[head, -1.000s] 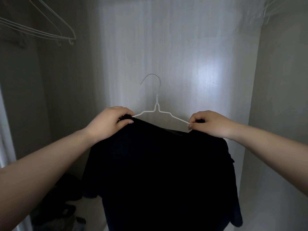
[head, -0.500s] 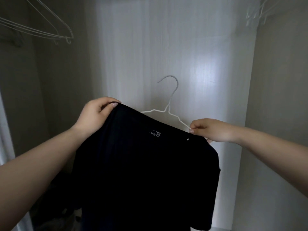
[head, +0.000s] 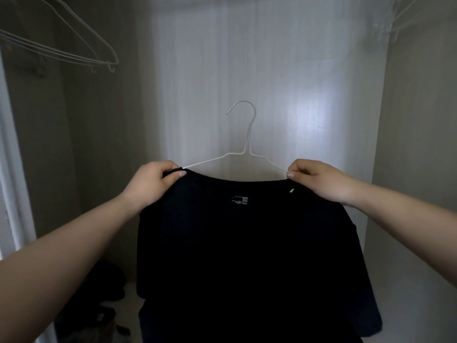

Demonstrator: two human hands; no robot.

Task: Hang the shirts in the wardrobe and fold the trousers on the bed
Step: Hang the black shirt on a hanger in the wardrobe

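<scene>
Pale wardrobe walls [head: 247,58] fill our view as we hold the black shirt [head: 247,256] up inside the opening, well short of the top. It hangs on a white wire hanger [head: 248,144], whose hook stands free in the air, caught on nothing. Our left hand [head: 153,184] curls round the shirt's left shoulder, where the wire disappears under the cloth; our right hand [head: 319,180] pinches the right shoulder at the hanger's other arm. The neckline sags between them, with the small printed label [head: 239,200] facing us.

By our reckoning we're settling the shirt onto the hanger, and the hanging itself is not yet done. The next move calls for squaring both shoulders on the wire, then lifting the hook up to the rail, which sits out of view above. The thin wire may tip, so both shoulders want to stay level.

Looking outward now: empty wire hangers [head: 74,50] hang at the wardrobe's upper left corner, and more [head: 395,23] show faintly at the upper right. Down at the lower left corner of the wardrobe floor lies a dark heap [head: 99,305]; we can't tell what's in it.
</scene>
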